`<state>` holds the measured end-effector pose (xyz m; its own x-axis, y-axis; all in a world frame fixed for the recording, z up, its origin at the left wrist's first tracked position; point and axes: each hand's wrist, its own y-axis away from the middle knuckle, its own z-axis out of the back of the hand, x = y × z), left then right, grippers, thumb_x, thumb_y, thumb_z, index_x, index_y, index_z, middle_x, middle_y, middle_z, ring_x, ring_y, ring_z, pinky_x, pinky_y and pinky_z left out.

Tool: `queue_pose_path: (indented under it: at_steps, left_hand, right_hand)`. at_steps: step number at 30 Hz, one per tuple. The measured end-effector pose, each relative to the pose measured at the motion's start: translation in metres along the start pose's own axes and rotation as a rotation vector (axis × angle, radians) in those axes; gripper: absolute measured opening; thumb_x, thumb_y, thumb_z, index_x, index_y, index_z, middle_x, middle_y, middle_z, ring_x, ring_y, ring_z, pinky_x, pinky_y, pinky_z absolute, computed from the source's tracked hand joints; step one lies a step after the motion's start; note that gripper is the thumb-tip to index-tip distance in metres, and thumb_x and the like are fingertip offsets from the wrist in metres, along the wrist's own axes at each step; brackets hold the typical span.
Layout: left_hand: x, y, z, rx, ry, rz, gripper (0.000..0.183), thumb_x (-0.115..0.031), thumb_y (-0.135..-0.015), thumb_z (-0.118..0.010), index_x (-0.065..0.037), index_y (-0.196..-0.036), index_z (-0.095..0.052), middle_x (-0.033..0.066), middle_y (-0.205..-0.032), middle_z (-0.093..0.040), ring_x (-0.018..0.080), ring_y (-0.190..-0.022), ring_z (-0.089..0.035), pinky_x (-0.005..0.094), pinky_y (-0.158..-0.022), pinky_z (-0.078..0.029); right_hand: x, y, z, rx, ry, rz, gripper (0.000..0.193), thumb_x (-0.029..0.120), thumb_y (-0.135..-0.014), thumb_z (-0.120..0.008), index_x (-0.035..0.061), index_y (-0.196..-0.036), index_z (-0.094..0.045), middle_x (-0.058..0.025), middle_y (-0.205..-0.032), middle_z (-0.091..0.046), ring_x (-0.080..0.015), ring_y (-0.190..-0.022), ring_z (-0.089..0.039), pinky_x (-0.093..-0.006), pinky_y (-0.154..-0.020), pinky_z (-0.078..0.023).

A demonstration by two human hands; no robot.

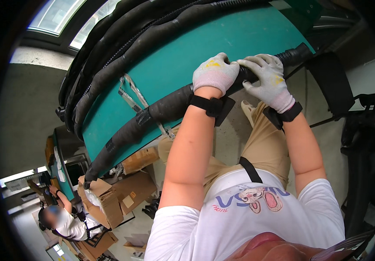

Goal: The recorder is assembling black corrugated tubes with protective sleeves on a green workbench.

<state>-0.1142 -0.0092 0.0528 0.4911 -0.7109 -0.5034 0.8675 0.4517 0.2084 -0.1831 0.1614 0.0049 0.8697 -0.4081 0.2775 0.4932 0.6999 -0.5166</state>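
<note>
A thick black hose (pixel 170 104), wrapped in dark tape, runs along the near edge of a green tabletop (pixel 222 41). Its right end shows a ribbed section. My left hand (pixel 216 71), in a light grey work glove with a pink cuff, is closed on the hose right of the middle. Just beside it, my right hand (pixel 266 78) wears a matching glove and curls its fingers over the hose, thumb below. The part of the hose under both gloves is hidden. Left of my hands, a loop of clear shiny strip (pixel 131 93) lies on the tabletop and passes under the hose.
Several more dark hoses (pixel 139 48) lie bundled along the table's far side. Below the table's left end are open cardboard boxes (pixel 104 200). Another person (pixel 72 222) sits at a bench at lower left. A dark panel (pixel 330 82) stands past the table's right end.
</note>
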Motion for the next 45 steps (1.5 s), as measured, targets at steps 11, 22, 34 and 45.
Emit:
queue_pose_path:
  at_steps: [11, 22, 34, 45]
  left_hand:
    - [0.041, 0.029, 0.004, -0.278, 0.043, -0.294, 0.032, -0.029, -0.100, -0.059, -0.009, -0.118, -0.076, 0.0185, -0.116, -0.073, 0.0358, -0.105, -0.071, 0.0424, -0.095, -0.055]
    - [0.048, 0.033, -0.008, -0.281, -0.160, -0.379, 0.030, -0.032, -0.103, -0.056, -0.012, -0.108, -0.078, 0.0129, -0.108, -0.074, 0.0360, -0.100, -0.069, 0.0465, -0.089, -0.055]
    - [0.052, 0.036, -0.010, -0.345, -0.120, -0.454, 0.028, -0.030, -0.101, -0.061, -0.009, -0.106, -0.079, 0.0130, -0.102, -0.074, 0.0354, -0.097, -0.070, 0.0459, -0.087, -0.055]
    - [0.057, 0.036, -0.001, -0.241, -0.097, -0.488, 0.039, -0.038, -0.092, -0.071, -0.010, -0.119, -0.076, 0.0138, -0.111, -0.072, 0.0360, -0.101, -0.069, 0.0440, -0.091, -0.055]
  right_hand:
    - [0.000, -0.008, 0.005, 0.085, -0.022, -0.004, 0.048, 0.035, -0.079, -0.075, 0.0175, -0.123, -0.072, -0.0056, -0.123, -0.070, -0.0308, -0.123, -0.059, -0.0500, -0.116, -0.035]
    - [0.014, -0.006, -0.001, 0.047, 0.077, -0.001, 0.048, 0.040, -0.079, -0.073, 0.0205, -0.123, -0.073, -0.0056, -0.121, -0.071, -0.0291, -0.122, -0.059, -0.0533, -0.124, -0.023]
    - [0.011, -0.062, 0.005, 0.438, -0.056, -0.302, 0.041, 0.049, -0.080, -0.067, 0.0123, -0.091, -0.080, -0.0102, -0.091, -0.078, -0.0311, -0.094, -0.072, -0.0369, -0.099, -0.049]
    - [0.008, -0.037, 0.004, 0.221, -0.077, -0.106, 0.027, 0.037, -0.086, -0.069, 0.0133, -0.095, -0.080, -0.0057, -0.099, -0.076, -0.0278, -0.100, -0.068, -0.0395, -0.105, -0.045]
